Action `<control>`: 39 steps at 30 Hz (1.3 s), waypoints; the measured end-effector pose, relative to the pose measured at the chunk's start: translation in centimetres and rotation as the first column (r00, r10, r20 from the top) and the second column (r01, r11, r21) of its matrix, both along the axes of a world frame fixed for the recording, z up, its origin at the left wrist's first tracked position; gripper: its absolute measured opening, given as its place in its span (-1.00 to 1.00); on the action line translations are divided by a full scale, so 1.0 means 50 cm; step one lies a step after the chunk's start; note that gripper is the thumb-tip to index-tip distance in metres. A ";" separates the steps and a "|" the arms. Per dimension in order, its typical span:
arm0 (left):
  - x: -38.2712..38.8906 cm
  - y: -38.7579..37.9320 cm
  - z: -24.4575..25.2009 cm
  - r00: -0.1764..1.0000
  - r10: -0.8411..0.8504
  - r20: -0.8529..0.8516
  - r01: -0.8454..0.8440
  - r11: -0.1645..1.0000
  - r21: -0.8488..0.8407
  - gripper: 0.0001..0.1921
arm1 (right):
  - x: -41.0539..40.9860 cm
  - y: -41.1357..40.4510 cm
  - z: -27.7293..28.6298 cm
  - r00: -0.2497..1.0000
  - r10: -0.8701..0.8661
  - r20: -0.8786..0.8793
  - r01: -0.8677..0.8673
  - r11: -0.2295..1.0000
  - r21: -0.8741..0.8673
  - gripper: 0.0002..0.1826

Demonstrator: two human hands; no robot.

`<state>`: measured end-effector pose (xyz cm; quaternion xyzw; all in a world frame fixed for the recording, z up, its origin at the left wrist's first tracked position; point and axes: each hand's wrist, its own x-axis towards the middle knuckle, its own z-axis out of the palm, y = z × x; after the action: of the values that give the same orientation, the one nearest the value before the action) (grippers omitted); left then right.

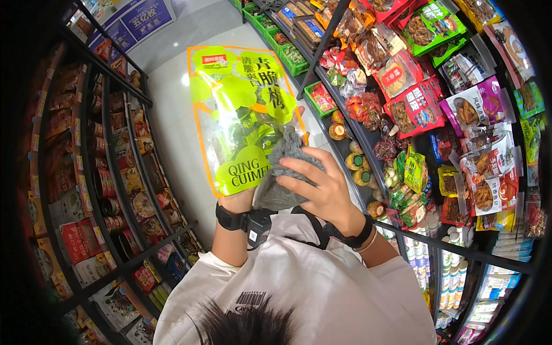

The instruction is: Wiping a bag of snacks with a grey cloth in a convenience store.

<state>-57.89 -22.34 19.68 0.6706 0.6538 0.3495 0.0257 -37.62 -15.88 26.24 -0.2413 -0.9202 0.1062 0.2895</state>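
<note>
A large clear and green plastic snack bag (235,97) with an orange border stands tilted before me over the aisle. My left hand (238,200) is behind it, mostly hidden by the bag; some fingertips show at the bag's right edge. My right hand (317,185) grips a crumpled grey cloth (280,189) against the lower right part of the bag's front. Dark bands are on both wrists, and a small black device sits on the left one.
Shelves of packaged snacks (82,241) rise on the left. At the right, a rack holds hanging snack bags (414,112), green baskets (293,60), jars (354,161) and white canisters (453,276). A tiled floor (172,103) runs between, with a purple sign panel (144,19) at the far end.
</note>
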 end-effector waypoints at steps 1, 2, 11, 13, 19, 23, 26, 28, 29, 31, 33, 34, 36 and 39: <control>-0.004 -0.004 -0.009 0.998 0.052 0.037 -0.050 0.998 -0.039 -0.68 | 0.010 0.000 -0.007 1.000 0.016 0.025 -0.016 1.000 -0.016 -0.46; -0.008 -0.008 -0.017 0.992 0.106 0.072 -0.100 0.992 -0.077 -0.70 | 0.015 0.002 -0.008 1.000 -0.011 0.023 0.012 0.999 -0.041 -0.55; -0.022 -0.043 -0.084 0.983 0.151 -0.101 -0.150 0.989 0.018 -0.70 | 0.122 0.082 0.034 0.849 -0.375 -0.371 0.242 0.902 -0.358 -0.66; -0.010 -0.046 -0.090 0.977 0.132 -0.165 -0.139 0.990 -0.031 -0.69 | 0.116 0.103 0.082 0.769 -0.369 -0.522 0.237 0.923 -0.303 -0.62; 0.027 -0.045 -0.100 0.996 0.073 0.057 -0.067 0.994 -0.091 -0.67 | 0.001 0.141 0.095 0.925 -0.105 -0.365 0.023 0.975 -0.220 -0.49; 0.028 -0.047 -0.102 0.993 0.051 0.110 -0.038 0.992 -0.118 -0.65 | -0.015 0.061 0.067 0.960 0.084 -0.266 -0.139 0.970 -0.197 -0.51; 0.034 -0.055 -0.101 0.989 0.044 0.139 -0.025 0.991 -0.132 -0.64 | 0.014 0.056 0.066 0.967 0.161 -0.196 -0.210 0.942 -0.262 -0.50; 0.040 -0.058 -0.105 0.988 0.038 0.152 -0.016 0.990 -0.142 -0.63 | 0.027 0.067 0.065 0.979 0.166 -0.119 -0.188 0.958 -0.215 -0.50; 0.041 -0.057 -0.107 0.987 0.036 0.157 -0.013 0.989 -0.145 -0.63 | 0.029 0.077 0.063 0.986 0.165 -0.040 -0.169 0.972 -0.164 -0.49; 0.042 -0.057 -0.097 0.985 0.029 0.170 -0.003 0.988 -0.152 -0.62 | 0.026 0.114 0.079 1.000 -0.022 -0.015 0.022 1.000 0.017 -0.55; 0.045 -0.056 -0.096 0.982 0.030 0.186 0.000 0.987 -0.161 -0.61 | 0.020 0.163 0.069 0.961 -0.178 -0.211 0.180 0.984 -0.010 -0.58; 0.044 -0.052 -0.097 0.982 0.027 0.189 0.004 0.987 -0.160 -0.60 | 0.020 0.164 0.071 0.939 -0.198 -0.280 0.161 0.975 -0.150 -0.60; 0.039 -0.046 -0.099 0.983 0.025 0.184 0.005 0.987 -0.160 -0.59 | 0.013 0.134 0.075 0.964 -0.102 -0.245 0.060 0.983 -0.172 -0.61; 0.027 -0.044 -0.102 0.984 0.040 0.176 -0.013 0.988 -0.153 -0.58 | 0.002 0.063 0.082 0.954 0.219 -0.205 -0.273 0.919 -0.284 -0.63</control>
<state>-56.53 -24.54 14.59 0.6238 0.6825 0.3579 0.1303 -37.49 -12.72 30.32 -0.1558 -0.8872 0.3047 0.3096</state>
